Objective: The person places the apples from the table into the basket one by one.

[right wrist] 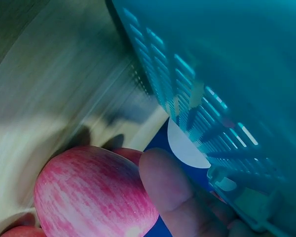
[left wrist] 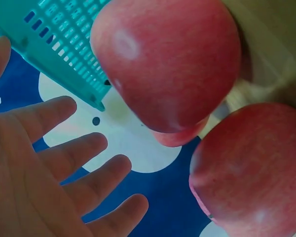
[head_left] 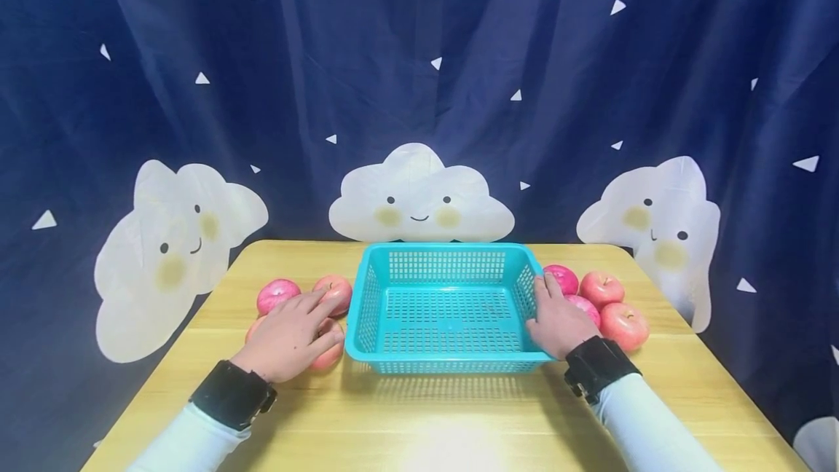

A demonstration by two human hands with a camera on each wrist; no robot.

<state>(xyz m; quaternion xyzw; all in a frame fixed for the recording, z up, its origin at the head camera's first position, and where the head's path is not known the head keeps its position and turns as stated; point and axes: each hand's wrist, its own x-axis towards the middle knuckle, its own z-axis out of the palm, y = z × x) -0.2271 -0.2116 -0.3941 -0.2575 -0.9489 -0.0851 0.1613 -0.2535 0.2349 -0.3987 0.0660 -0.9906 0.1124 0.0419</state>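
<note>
Holds the turquoise basket (head_left: 452, 358) by its right wall with the right hand (head_left: 565, 323), thumb apparently inside and fingers outside, close beside the apples on the right (head_left: 625, 326). Spreads the left hand (head_left: 288, 341) over the apples on the left (head_left: 278, 291), fingers apart and gripping nothing; cannot tell for sure whether touching any. Has the basket upright near the middle of the tabletop (head_left: 328, 421), between the two groups, with no apple inside. Counts four apples on each side, some partly covered by the hands. Looks barely begun, judging by this layout: seems to have the basket in place and steadied, but no apple in either grasp. Leaves all eight visible apples outside the basket, apparently all to be dealt with.
</note>
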